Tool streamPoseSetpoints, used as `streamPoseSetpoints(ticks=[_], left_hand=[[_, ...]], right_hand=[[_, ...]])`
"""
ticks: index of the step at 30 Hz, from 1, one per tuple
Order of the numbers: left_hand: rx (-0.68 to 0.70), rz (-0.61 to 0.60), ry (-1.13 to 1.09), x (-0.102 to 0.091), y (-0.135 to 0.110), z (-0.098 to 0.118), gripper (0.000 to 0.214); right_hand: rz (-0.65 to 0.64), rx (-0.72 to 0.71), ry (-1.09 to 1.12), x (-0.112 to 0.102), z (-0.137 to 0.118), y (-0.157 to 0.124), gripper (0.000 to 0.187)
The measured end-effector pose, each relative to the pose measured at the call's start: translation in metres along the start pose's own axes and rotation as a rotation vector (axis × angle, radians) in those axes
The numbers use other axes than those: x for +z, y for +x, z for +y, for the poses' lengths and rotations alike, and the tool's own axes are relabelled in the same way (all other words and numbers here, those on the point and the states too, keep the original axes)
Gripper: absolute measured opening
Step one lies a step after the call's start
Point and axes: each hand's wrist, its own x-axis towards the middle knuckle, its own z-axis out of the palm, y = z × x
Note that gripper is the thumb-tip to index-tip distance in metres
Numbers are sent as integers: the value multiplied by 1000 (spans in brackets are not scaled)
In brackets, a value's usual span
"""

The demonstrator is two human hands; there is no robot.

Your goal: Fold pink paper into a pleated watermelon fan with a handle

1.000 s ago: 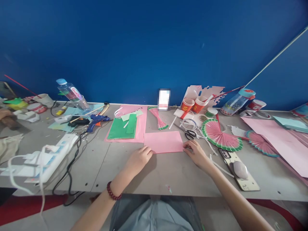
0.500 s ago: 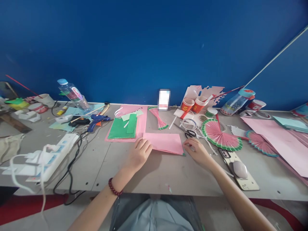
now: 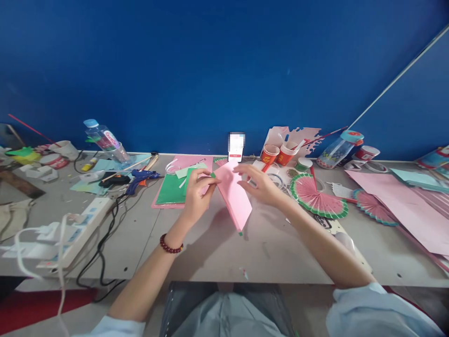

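Observation:
A folded pink sheet of paper [image 3: 235,199] with green corners is raised off the table and tilted, one green-tipped corner pointing down toward me. At its upper left corner, the thumb and fingers of my left hand [image 3: 197,194] pinch it. My right hand [image 3: 263,185] is at the paper's upper right edge, thumb and fingers apart, the fingertips at or touching its surface. Behind the left hand lies a green paper stack [image 3: 169,189] on a pink sheet. A pleated pink fan strip [image 3: 220,161] is mostly hidden behind the raised paper.
A lit phone [image 3: 235,149] leans against the blue wall. To the right are red paper cups [image 3: 270,154], a watermelon-patterned fan [image 3: 317,196] and a phone [image 3: 338,229] under my right forearm. Leftward sit a blue glue gun [image 3: 140,180], black cables and a power strip [image 3: 79,229].
The folded pink paper has been lifted from the table and turned on end. My left hand has risen with its corner; my right hand has moved left and up to the paper.

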Motion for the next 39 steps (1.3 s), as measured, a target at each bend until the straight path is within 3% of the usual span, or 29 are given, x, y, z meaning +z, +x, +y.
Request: streamPoseSetpoints(ticks=[3, 5, 11, 16, 21, 26, 30, 39], left_hand=[[-26, -78, -98, -3, 12, 10, 16], [-25, -141, -159, -5, 18, 17, 16], [5, -238, -243, -8, 23, 32, 17], [-73, -251, -390, -4, 17, 35, 16], [-334, -279, -659, -10, 12, 35, 36], [-610, -640, -448, -30, 7, 14, 36], [-670, -717, -332, -38, -4, -6, 36], [-625, -671, -384, -36, -17, -18, 37]], right_hand=[[52, -93, -55, -9, -11, 26, 29], [13, -82, -32, -13, -19, 38, 26], [-154, 195, 274, -16, -30, 46, 23], [-276, 308, 428, -22, -28, 40, 20], [-137, 445, 570, -31, -22, 33, 23], [105, 577, 676, -40, -7, 14, 29], [200, 686, 709, -42, 9, -9, 39], [238, 771, 602, -30, 36, -52, 40]])
